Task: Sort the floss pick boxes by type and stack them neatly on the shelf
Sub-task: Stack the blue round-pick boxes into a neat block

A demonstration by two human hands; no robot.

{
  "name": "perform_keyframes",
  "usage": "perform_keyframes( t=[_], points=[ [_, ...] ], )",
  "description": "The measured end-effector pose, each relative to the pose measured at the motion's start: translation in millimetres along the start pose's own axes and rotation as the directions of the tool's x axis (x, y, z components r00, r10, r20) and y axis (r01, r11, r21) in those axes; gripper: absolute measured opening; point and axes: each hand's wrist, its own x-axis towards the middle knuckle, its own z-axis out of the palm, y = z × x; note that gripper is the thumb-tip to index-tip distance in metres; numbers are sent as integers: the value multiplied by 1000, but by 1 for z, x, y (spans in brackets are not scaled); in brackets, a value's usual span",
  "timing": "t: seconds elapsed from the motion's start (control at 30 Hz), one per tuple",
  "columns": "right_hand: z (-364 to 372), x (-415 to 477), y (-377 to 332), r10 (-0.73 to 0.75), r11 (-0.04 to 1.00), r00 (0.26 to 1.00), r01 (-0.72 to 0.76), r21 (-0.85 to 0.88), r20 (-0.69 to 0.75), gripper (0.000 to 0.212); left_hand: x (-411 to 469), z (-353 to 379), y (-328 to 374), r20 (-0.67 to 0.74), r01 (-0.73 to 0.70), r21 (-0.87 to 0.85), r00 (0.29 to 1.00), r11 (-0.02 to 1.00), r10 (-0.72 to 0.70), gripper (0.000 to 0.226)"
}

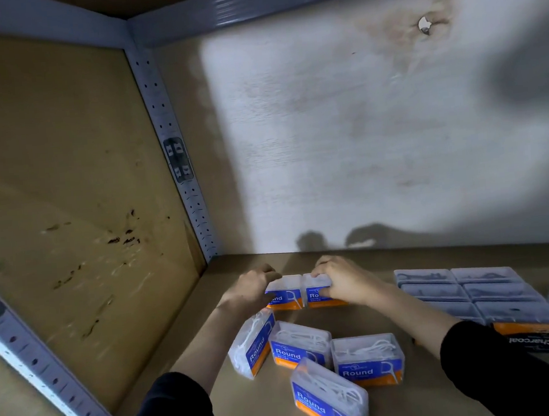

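Two clear plastic floss pick boxes with blue-and-orange "Round" labels are stood side by side, touching, near the back of the brown wooden shelf (412, 394), labels turned toward the person. The left box (285, 294) is grasped by the left hand (251, 290), the right box (317, 291) by the right hand (341, 283). Nearer than the hands, four more loose Round boxes (367, 359) are seen at differing angles. Beyond the right hand, smoky translucent Charcoal boxes (490, 292) are laid flat in two neat columns, long axes crosswise.

Left grip (252, 291), right grip (340, 283) clenched.
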Motion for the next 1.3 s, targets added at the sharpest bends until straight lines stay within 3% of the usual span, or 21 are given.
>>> perform_keyframes(
  t=[0.1,0.2,0.33,0.47,0.73,0.97,1.13,1.3],
  points=[
    [-3,-11,-22,-68,996,996,64,70,62,31,-15,-6,0,13,28,16,1000,999,-28,35],
    [2,-23,-42,-95,985,978,65,161,188,39,-37,-6,0,10,79,58,997,995,-80,30],
    [11,-30,-59,-70,992,967,41,120,247,52,-65,8,4,17,181,151,983,972,-185,37],
    [15,-33,-65,-46,996,962,22,91,270,45,-76,20,6,-2,183,204,983,962,-186,39],
    [10,-26,-55,17,999,986,-11,-39,167,16,-73,23,-13,-77,72,31,995,997,-69,40],
    [-5,-24,-13,152,984,984,-141,-108,93,19,-50,31,-5,-138,-73,-148,989,986,52,34],
    [-5,-29,4,181,978,980,-172,-117,76,47,-33,37,0,-115,-89,-158,991,983,71,35],
    [4,-30,3,158,984,987,-155,-87,31,43,-28,39,-2,-128,-105,-140,988,985,87,37]
  ],
)
